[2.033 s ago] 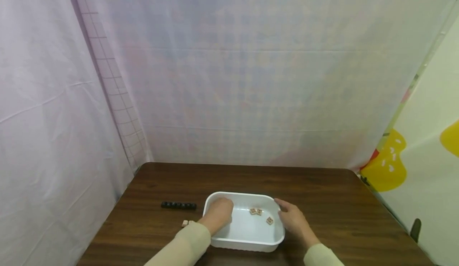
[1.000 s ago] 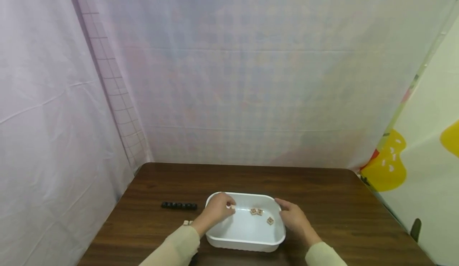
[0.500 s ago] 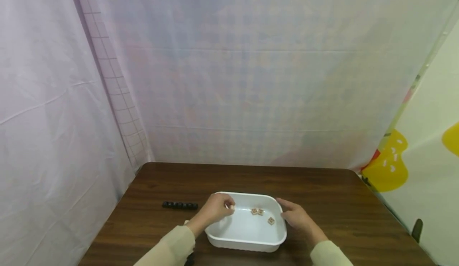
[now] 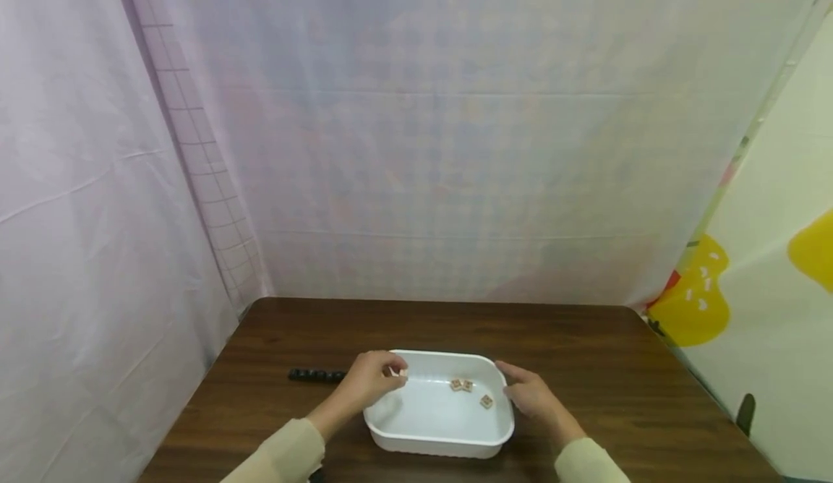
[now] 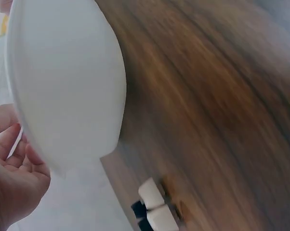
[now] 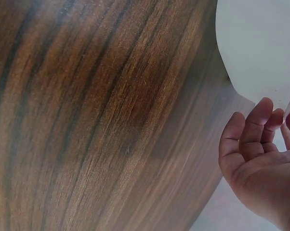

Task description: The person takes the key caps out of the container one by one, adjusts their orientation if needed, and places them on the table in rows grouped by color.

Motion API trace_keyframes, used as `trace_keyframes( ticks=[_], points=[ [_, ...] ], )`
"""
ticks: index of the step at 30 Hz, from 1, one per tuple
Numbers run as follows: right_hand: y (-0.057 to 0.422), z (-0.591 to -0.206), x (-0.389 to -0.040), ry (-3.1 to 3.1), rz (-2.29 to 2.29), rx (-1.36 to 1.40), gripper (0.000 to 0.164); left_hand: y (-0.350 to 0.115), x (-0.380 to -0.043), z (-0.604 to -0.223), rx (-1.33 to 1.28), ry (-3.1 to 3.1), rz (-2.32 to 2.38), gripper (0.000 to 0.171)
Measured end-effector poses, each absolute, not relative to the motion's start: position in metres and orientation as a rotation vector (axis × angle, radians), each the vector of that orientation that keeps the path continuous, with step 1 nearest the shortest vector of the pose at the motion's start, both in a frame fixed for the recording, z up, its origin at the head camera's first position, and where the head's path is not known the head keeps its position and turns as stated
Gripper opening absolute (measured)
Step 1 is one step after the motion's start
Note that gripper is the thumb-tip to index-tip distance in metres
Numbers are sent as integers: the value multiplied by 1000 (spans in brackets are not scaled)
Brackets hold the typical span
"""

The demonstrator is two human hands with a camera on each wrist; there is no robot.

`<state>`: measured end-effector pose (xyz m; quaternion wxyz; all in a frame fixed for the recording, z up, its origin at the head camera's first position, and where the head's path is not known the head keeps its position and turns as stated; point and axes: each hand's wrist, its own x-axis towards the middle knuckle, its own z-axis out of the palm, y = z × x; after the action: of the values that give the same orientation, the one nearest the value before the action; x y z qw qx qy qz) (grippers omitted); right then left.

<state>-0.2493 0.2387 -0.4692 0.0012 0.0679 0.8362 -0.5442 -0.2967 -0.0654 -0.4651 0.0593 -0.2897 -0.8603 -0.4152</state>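
A white rectangular tray [image 4: 437, 442] stands on the table. My left hand [image 4: 367, 380] pinches a small pale keycap [image 4: 403, 373] over the tray's left side; in the left wrist view the tray's wall hides it. At the opposite side my right hand [image 4: 532, 396] grips the rim, with several fingers [image 6: 253, 126] along the outer wall and the thumb over the inside. On the tray's floor lie two beige keycaps [image 4: 462, 385] side by side and a single one [image 4: 487, 401] nearer the right wall.
A row of black keycaps [image 4: 311, 375] lies left of the tray, partly behind my left hand. Pale keycaps [image 5: 162, 219] sit beside black ones [image 5: 139, 209] near the table's front. A curtain hangs behind the table's [image 4: 586, 331] far edge.
My left hand was down inside the tray with its fingers hidden. It has risen with the pinched keycap and shifted left to the rim. My right hand stays at the tray.
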Motion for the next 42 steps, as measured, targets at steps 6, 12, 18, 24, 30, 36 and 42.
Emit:
trace_keyframes(
  ticks=[6, 12, 18, 24, 30, 36, 42],
  points=[
    [239, -467, -250, 2645, -1584, 239, 57, -89, -296, -460, -763, -2605, -1307, 22],
    [236, -466, -248, 2624, -1581, 221, 57, -120, -296, -462, -624, -2603, -1375, 17],
    [234, -468, -249, 2631, -1603, 214, 55, -152, -296, -469, -538, -2630, -1311, 14],
    [232, -467, -250, 2613, -1601, 257, 55, -177, -293, -479, -576, -2714, -1181, 12],
    [232, -466, -250, 2590, -1607, 287, 56, -190, -290, -485, -674, -2778, -1053, 11],
    [234, -466, -250, 2582, -1610, 295, 56, -194, -288, -495, -676, -2851, -1066, 14],
    [236, -467, -250, 2589, -1613, 300, 57, -192, -286, -500, -674, -2856, -1121, 15]
  ],
)
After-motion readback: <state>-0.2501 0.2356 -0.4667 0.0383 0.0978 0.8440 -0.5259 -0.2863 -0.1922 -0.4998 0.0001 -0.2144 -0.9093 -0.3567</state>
